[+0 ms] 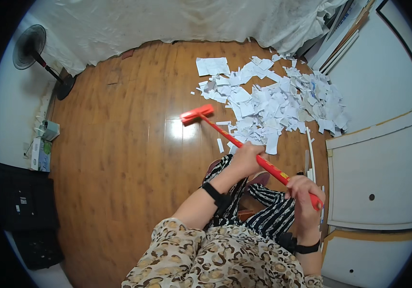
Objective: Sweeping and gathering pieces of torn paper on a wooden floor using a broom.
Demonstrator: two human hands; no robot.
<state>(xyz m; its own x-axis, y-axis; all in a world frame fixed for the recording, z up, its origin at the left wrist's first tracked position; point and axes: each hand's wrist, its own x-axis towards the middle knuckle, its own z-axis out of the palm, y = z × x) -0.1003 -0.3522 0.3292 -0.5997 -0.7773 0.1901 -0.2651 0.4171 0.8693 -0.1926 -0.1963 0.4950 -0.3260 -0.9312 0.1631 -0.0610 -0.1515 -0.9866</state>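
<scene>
Both hands are closed around a red long-handled floor tool (273, 170) with a short crosswise head. Whether that head has bristles or a rubber edge I cannot tell. My left hand (248, 159) grips partway along the handle. Nearer the handle's end is my right hand (306, 188), with the red tip sticking out past it. The tool slants toward the far left, its head over the shiny wood floor (119, 158). Just right of the head spreads a large heap of torn white paper (268, 105). A bigger white sheet (212, 66) lies at the heap's far left.
White cabinets (379, 177) stand along the right, with thin white strips (310, 153) beside them. A pale curtain (167, 19) hangs across the far side. At left are a black fan (64, 86), a small box (41, 154) and a black case (23, 199).
</scene>
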